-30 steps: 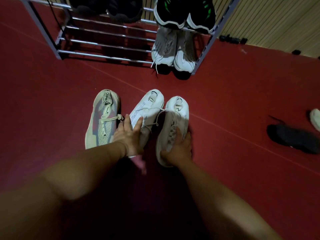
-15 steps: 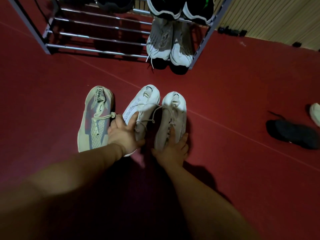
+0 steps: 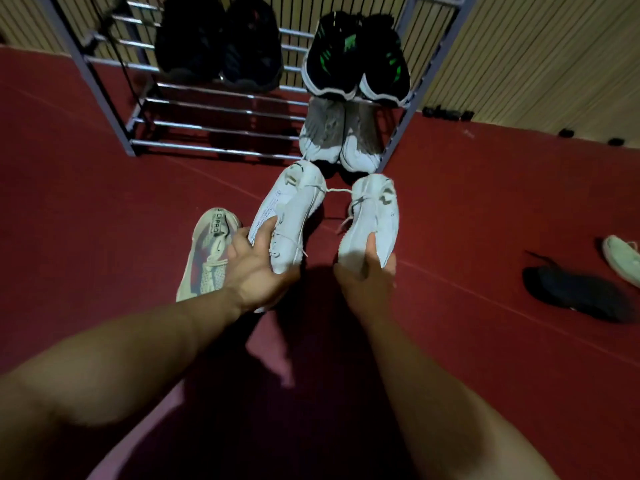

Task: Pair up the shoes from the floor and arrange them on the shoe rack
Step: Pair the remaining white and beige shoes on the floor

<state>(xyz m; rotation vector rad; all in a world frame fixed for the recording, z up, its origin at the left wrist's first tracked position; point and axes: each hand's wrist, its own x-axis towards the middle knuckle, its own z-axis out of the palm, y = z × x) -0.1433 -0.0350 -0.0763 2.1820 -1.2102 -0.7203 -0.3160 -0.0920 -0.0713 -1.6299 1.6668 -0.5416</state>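
Note:
My left hand (image 3: 254, 268) grips the heel end of a white sneaker (image 3: 291, 209), lifted off the red floor with its toe toward the rack. A matching white sneaker (image 3: 375, 213) is held by its heel in my right hand (image 3: 369, 275). A lace stretches between the two shoes. The metal shoe rack (image 3: 221, 128) stands just beyond them. It carries a dark pair (image 3: 221, 46) and a black-and-green pair (image 3: 356, 60) on the upper bars. A grey-white pair (image 3: 341, 138) sits at the lower right.
A beige knit sneaker (image 3: 207, 252) lies on the floor left of my left hand. At the right lie a black shoe (image 3: 575, 292) and a pale shoe (image 3: 623, 258). A slatted wall (image 3: 536, 57) rises behind the rack, with small dark objects (image 3: 446, 113) along its base.
Both hands have lifted the two white sneakers off the floor and carried them forward toward the rack. The shoes have spread apart, pulling a lace taut between them.

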